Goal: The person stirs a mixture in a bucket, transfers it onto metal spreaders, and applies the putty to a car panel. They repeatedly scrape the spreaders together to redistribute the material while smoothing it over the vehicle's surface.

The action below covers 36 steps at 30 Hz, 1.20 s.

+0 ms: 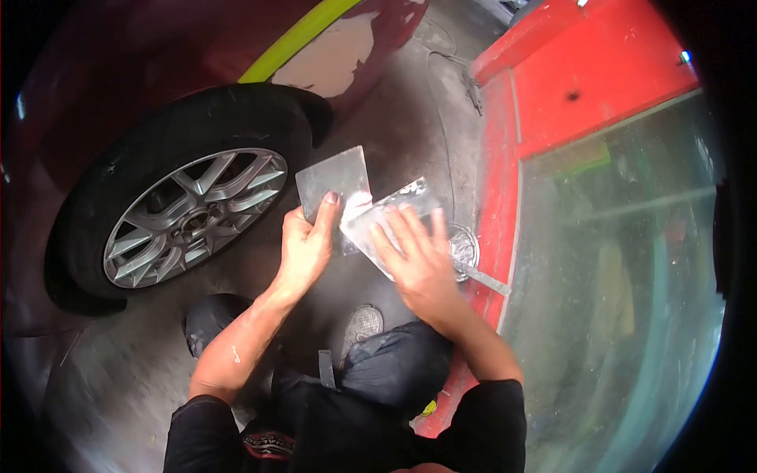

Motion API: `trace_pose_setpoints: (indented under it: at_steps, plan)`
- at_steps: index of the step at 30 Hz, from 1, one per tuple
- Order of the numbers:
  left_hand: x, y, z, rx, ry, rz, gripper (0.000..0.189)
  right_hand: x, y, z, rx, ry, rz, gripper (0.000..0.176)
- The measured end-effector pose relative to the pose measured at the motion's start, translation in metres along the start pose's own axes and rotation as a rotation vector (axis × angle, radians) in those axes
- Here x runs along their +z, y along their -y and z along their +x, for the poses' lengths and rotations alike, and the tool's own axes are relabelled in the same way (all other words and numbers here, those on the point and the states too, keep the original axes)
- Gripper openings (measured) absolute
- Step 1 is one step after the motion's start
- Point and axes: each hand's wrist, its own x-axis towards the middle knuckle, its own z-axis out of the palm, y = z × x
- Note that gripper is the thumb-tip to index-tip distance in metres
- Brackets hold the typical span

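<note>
Beside the wheel (pixel 197 217), left hand (pixel 308 240) pinches first plate (pixel 333 173); right hand (pixel 418 264) holds second plate (pixel 364 228), left corner over first.

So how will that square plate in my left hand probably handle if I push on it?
The square plate is probably fairly stiff, since it looks flat and unbent in your left hand. It's likely light, as it looks thin and is pinched under the thumb. Its smooth, shiny face might feel a bit slippery.
</note>
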Motion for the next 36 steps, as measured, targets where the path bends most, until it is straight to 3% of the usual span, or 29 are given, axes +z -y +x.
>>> trace_pose_setpoints:
  at_steps: [3,6,10,14,18,21,22,23,26,30,31,34,36]
  plan:
    - [0.005,-0.005,-0.007,0.017,0.021,-0.054,0.038,-0.027,-0.009,0.001,0.139,-0.17,-0.128,0.049]
    - [0.004,0.002,-0.004,-0.005,0.066,-0.054,0.037,0.006,-0.006,-0.002,0.059,-0.038,0.096,0.048]
    - [0.004,0.002,-0.007,-0.008,0.06,-0.05,0.036,-0.034,-0.009,-0.003,0.126,0.024,0.296,0.062]
    - [0.008,0.005,0.002,-0.125,0.044,-0.341,0.035,0.003,-0.005,-0.002,0.311,-0.198,0.895,0.054]
    - [0.004,-0.002,0.002,-0.123,0.034,-0.375,0.036,0.047,-0.027,-0.036,0.205,0.062,0.259,0.067]
    - [0.003,0.0,-0.004,0.0,0.108,-0.115,0.037,0.028,-0.036,-0.024,0.231,-0.085,0.375,0.072]
    - [0.002,-0.002,-0.007,-0.038,0.146,0.028,0.038,0.016,-0.035,-0.017,0.243,-0.138,0.385,0.073]
    - [0.006,0.001,-0.008,0.021,0.131,0.05,0.039,0.009,-0.031,-0.013,0.142,-0.031,0.173,0.071]
    - [0.008,0.001,-0.009,0.057,0.069,0.119,0.039,0.015,-0.019,-0.012,-0.05,0.059,0.32,0.07]
    - [0.002,0.009,-0.004,0.05,-0.037,0.131,0.038,0.019,-0.008,-0.026,-0.146,0.144,0.322,0.07]
    - [0.006,0.012,-0.001,0.127,-0.111,0.032,0.038,0.017,-0.012,-0.028,-0.161,0.139,0.302,0.069]
    - [-0.003,-0.021,0.007,-0.085,-0.147,-0.405,0.037,-0.015,-0.023,-0.023,0.027,0.056,0.513,0.052]
    - [-0.011,-0.024,0.009,-0.141,0.001,-0.643,0.039,-0.022,-0.024,-0.019,0.021,-0.185,0.625,0.053]
